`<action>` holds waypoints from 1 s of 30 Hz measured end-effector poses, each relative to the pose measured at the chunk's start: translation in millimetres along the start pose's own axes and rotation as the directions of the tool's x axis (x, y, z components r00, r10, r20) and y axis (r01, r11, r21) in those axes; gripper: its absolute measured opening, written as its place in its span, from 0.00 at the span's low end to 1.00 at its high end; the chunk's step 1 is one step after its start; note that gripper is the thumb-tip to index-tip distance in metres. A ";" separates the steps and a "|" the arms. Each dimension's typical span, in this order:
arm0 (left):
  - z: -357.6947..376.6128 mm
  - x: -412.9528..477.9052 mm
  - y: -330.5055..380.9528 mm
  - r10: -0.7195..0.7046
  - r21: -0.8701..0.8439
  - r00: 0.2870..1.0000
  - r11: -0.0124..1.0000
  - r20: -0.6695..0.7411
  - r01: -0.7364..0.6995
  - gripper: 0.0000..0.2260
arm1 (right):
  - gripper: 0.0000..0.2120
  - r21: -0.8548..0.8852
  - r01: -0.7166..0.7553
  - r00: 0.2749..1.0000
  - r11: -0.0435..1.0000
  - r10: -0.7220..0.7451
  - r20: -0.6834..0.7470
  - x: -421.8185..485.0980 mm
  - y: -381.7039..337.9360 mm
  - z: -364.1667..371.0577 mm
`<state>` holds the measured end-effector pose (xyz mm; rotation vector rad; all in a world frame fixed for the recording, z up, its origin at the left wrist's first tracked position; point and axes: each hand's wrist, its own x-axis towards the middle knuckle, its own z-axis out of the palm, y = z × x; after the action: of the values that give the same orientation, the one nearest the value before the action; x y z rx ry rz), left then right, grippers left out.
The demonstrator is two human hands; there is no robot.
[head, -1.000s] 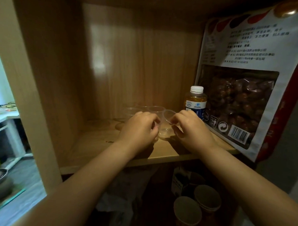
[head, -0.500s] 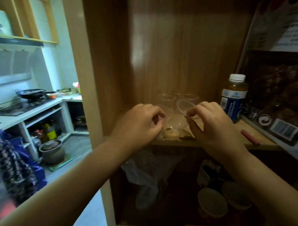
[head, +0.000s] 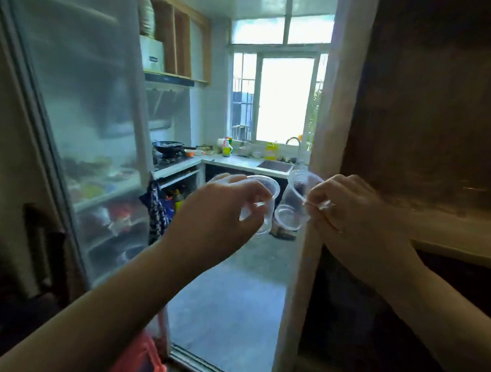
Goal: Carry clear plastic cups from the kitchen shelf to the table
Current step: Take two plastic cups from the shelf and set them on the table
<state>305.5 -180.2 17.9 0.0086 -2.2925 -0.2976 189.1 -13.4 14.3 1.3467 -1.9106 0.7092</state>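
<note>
My left hand (head: 223, 210) pinches the rim of a clear plastic cup (head: 263, 203) and holds it in the air, roughly upright. My right hand (head: 352, 215) grips a second clear plastic cup (head: 294, 202) by its rim; this one tilts with its bottom toward the left. The two cups hang side by side, almost touching, in front of the kitchen doorway. The wooden shelf unit (head: 437, 138) stands at the right, its shelf board behind my right hand. The table is out of view.
A frosted sliding glass door (head: 81, 128) fills the left. Through the opening lie a grey kitchen floor (head: 234, 292), a counter with a wok (head: 168, 148), a sink (head: 276, 166) and a bright window (head: 284, 100). A red bag (head: 144, 361) sits low by the door track.
Both hands have lifted a cup each off the shelf and drawn back. My view has swung left from the shelf to the kitchen doorway.
</note>
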 end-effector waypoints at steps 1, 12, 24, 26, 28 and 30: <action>-19.0 -13.1 -16.3 -0.034 0.024 0.999 0.999 -0.006 0.034 0.06 | 0.02 0.036 0.019 1.000 0.999 -0.019 -0.004 9.1 -21.0 14.3; -258.3 -198.1 -178.1 -0.355 0.339 0.931 0.868 -0.085 0.362 0.07 | 0.01 0.450 0.290 0.943 0.845 -0.333 0.017 89.6 -310.3 180.6; -418.3 -380.6 -270.9 -0.640 0.490 0.684 0.497 -0.351 0.716 0.06 | 0.06 0.713 0.455 0.772 0.533 -0.635 -0.018 125.1 -563.0 314.5; -430.5 -398.3 -288.2 -0.660 0.497 0.646 0.443 -0.383 0.747 0.06 | 0.05 0.735 0.466 0.742 0.492 -0.670 -0.022 133.3 -590.1 336.3; -441.0 -411.3 -308.7 -0.669 0.512 0.621 0.396 -0.408 0.762 0.06 | 0.03 0.765 0.469 0.717 0.442 -0.696 -0.038 143.2 -614.2 359.5; -451.0 -419.8 -332.6 -0.679 0.519 0.603 0.365 -0.420 0.773 0.06 | 0.03 0.787 0.471 0.707 0.398 -0.704 -0.067 155.4 -634.4 384.7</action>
<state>889.7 -556.3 -69.0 1.4371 -1.9785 0.1146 670.1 -592.9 -71.5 2.6314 -1.0749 1.0189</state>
